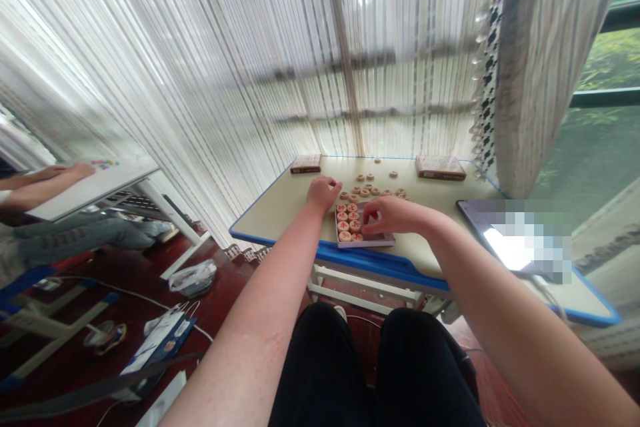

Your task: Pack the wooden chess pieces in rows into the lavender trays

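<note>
A shallow open box point(377, 241) lies near the front edge of the small desk. Round wooden Chinese chess pieces point(345, 217) with red characters stand in two columns in its left part. My right hand point(393, 213) reaches over the box's right part, fingers curled together; whatever may be between the fingertips is hidden. At the box's far left corner, my left hand point(324, 193) has its fingers bent in and closed, close to the loose pieces, and its grip cannot be made out. More loose chess pieces point(365, 191) lie scattered behind the box, several of them bunched together.
Two closed boxes stand at the back, a left box point(306, 164) and a right box point(441, 167). A tablet-like device point(505, 240) with a cable lies at the right. Striped curtains point(320, 67) hang behind. Another person's hands point(75, 170) rest on a white table at left.
</note>
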`<action>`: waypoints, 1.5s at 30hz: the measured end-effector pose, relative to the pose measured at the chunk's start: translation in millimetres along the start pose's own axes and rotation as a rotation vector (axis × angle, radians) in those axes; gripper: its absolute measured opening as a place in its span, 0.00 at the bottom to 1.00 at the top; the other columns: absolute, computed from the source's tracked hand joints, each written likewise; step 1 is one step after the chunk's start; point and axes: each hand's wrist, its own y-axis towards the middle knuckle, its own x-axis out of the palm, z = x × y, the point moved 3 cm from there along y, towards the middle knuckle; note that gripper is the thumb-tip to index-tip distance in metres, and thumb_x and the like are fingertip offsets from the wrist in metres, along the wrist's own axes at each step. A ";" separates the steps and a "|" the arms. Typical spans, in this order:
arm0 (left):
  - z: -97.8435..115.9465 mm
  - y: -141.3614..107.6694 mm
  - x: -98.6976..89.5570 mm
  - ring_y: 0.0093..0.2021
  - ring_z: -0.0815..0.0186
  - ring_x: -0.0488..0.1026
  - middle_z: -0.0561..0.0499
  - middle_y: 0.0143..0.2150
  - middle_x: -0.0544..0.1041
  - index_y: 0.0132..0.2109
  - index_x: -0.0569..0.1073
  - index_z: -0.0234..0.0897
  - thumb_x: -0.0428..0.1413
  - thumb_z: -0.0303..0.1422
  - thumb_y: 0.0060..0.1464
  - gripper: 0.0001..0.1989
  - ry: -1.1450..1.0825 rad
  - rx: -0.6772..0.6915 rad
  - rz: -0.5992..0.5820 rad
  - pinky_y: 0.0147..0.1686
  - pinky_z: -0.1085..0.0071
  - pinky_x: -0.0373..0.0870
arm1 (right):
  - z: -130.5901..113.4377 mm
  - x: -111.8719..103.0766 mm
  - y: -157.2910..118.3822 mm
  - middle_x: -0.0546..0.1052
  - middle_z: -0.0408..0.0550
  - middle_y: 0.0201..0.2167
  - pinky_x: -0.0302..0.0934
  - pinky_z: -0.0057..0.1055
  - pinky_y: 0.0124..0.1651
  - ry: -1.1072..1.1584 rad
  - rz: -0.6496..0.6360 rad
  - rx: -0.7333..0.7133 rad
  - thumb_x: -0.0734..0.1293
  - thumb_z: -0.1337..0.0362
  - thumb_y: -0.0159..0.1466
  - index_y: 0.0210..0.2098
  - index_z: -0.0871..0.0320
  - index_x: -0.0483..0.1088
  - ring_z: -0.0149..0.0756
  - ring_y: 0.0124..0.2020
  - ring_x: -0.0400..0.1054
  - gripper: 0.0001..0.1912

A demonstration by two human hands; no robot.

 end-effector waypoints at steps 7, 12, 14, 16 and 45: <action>1.2 0.2 -0.9 0.35 0.65 0.69 0.46 0.31 0.74 0.31 0.76 0.33 0.50 0.40 0.52 0.16 0.003 0.000 -0.003 0.40 0.70 0.63 | -36.0 -0.3 -6.0 0.73 0.47 0.35 0.57 0.28 0.41 0.069 0.205 -0.334 0.65 0.62 0.56 0.36 0.55 0.75 0.33 0.35 0.65 0.10; 2.6 -0.2 -2.9 0.35 0.66 0.69 0.47 0.31 0.74 0.31 0.76 0.33 0.50 0.40 0.52 0.15 0.002 -0.010 -0.010 0.40 0.70 0.63 | -35.6 7.2 -3.1 0.73 0.46 0.29 0.56 0.29 0.41 0.038 0.210 -0.383 0.67 0.62 0.54 0.29 0.55 0.77 0.33 0.33 0.65 0.07; 2.7 -0.4 -3.3 0.35 0.66 0.69 0.47 0.31 0.74 0.32 0.75 0.33 0.50 0.40 0.52 0.15 0.002 -0.011 -0.011 0.40 0.70 0.63 | -34.8 8.7 -2.0 0.73 0.46 0.29 0.56 0.29 0.41 0.033 0.209 -0.379 0.67 0.62 0.54 0.29 0.55 0.77 0.33 0.34 0.65 0.07; 2.7 -0.6 -3.5 0.35 0.66 0.69 0.47 0.31 0.74 0.32 0.75 0.33 0.50 0.40 0.52 0.15 0.002 -0.014 -0.015 0.40 0.70 0.63 | -34.9 9.5 -1.3 0.73 0.46 0.30 0.56 0.28 0.40 0.035 0.207 -0.370 0.67 0.62 0.54 0.29 0.55 0.76 0.33 0.33 0.65 0.07; 3.8 -1.6 -0.8 0.33 0.66 0.71 0.47 0.32 0.77 0.34 0.76 0.35 0.49 0.42 0.52 0.17 -0.049 -0.068 -0.176 0.34 0.72 0.64 | 53.2 -9.9 3.7 0.77 0.47 0.35 0.59 0.29 0.30 -0.143 0.033 0.445 0.64 0.58 0.52 0.39 0.51 0.74 0.36 0.29 0.69 0.16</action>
